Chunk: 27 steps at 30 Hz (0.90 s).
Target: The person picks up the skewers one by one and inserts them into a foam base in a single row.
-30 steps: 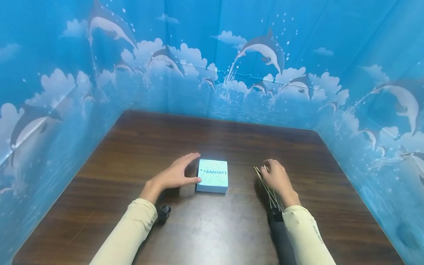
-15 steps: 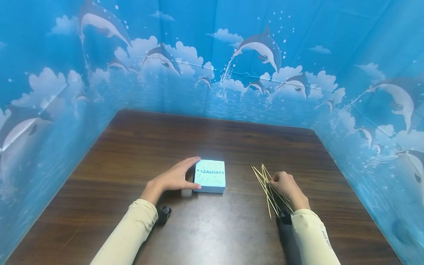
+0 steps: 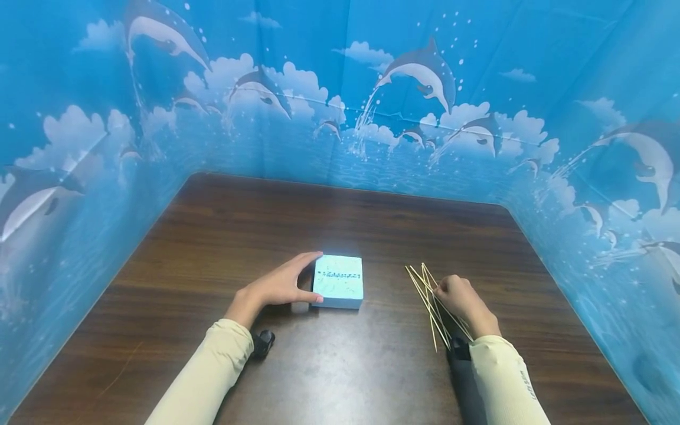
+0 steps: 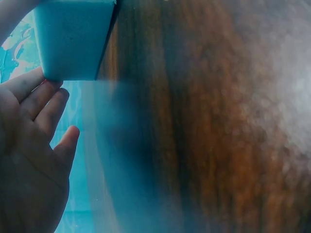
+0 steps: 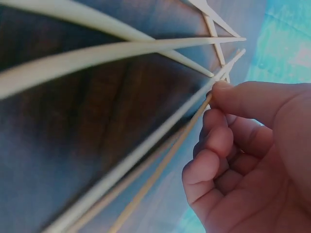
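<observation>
A pale blue foam block [image 3: 340, 284] with a row of small dark marks across its top lies mid-table. My left hand [image 3: 276, 287] holds it from the left, thumb at the near corner and fingertips at the far corner. In the left wrist view, fingers [image 4: 44, 99] touch the block's edge. To the right, several thin wooden skewers [image 3: 428, 300] lie crossed on the table. My right hand [image 3: 468, 302] is over them, the other fingers curled in. Between thumb and index finger it pinches one skewer [image 5: 160, 167], clearest in the right wrist view.
The dark wood-grain table [image 3: 297, 218] has a blue dolphin-print curtain [image 3: 340, 147] around its back and sides. Black wrist devices sit below both wrists, the left one [image 3: 262, 343] beside the sleeve. Bright glare marks the table's front middle.
My right hand has drawn back toward me and right, its fingers now closed on a skewer, and the skewers lie more spread. My left hand has settled its thumb lower along the block's near corner.
</observation>
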Tool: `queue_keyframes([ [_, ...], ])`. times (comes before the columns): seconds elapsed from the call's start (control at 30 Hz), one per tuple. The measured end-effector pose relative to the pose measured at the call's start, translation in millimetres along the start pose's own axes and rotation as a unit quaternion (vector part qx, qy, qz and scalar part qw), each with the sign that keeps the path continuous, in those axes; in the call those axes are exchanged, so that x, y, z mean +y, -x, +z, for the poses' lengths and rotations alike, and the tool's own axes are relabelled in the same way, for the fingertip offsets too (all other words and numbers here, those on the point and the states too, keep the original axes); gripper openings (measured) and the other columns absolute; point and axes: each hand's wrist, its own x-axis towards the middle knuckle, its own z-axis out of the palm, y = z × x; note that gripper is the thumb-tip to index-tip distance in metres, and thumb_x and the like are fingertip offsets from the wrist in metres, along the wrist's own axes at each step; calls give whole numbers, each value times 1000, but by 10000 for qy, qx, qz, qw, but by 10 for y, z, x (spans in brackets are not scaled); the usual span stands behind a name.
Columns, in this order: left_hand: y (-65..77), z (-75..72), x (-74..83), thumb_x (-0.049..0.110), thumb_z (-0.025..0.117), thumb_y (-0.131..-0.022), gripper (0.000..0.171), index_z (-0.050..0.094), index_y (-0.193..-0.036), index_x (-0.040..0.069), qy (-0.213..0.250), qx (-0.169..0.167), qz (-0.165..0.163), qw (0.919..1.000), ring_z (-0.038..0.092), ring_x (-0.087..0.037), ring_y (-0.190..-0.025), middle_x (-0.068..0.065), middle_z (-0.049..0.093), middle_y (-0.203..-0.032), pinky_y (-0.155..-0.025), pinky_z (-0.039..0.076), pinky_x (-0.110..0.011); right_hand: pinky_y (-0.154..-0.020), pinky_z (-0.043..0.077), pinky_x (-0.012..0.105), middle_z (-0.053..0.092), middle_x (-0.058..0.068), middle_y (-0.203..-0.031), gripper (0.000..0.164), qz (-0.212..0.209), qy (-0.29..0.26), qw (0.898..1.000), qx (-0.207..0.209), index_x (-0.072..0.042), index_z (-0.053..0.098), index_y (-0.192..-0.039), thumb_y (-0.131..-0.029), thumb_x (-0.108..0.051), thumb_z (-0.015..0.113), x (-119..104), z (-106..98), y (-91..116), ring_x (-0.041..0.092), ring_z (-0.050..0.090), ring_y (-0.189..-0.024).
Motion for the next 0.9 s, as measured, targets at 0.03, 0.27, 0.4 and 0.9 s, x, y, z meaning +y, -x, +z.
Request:
queue_keyframes([
  [0.03, 2, 1, 2, 55, 79, -77, 104, 24, -158, 20, 26, -5, -9, 10000, 22, -27, -150, -5, 24, -163, -118, 25, -55, -60, 47, 37, 62, 8, -76, 19, 3, 0, 10000, 0, 4, 69, -90, -95, -9, 56, -7, -13, 3, 18, 53, -65],
  [0.27, 13, 2, 11, 53, 79, -78, 103, 25, -158, 19, 147, 29, 9, 9999, 23, -29, -150, -6, 25, -163, -117, 25, -56, -55, 42, 32, 54, 4, -66, 22, -374, 55, 9981, 488, 6, 64, -84, -93, -6, 48, -162, -189, -3, 15, 43, -55],
  [0.4, 8, 8, 1, 55, 79, -77, 104, 24, -158, 20, 189, -6, -17, 9998, 23, -28, -150, -5, 25, -163, -118, 25, -56, -50, 37, 29, 47, 3, -63, 14, -704, -237, 9897, 1221, -1, 55, -81, -91, -8, 48, -425, -324, -11, 14, 39, -52],
  [0.9, 19, 1, -23, 56, 81, -74, 106, 23, -158, 24, 361, -66, -152, 9992, 21, -26, -150, -2, 23, -163, -118, 25, -54, -54, 48, 18, 67, 8, -74, 3, -2759, -2179, 8893, 2925, 0, 62, -85, -83, -3, 61, -1916, -394, -6, 14, 60, -62],
])
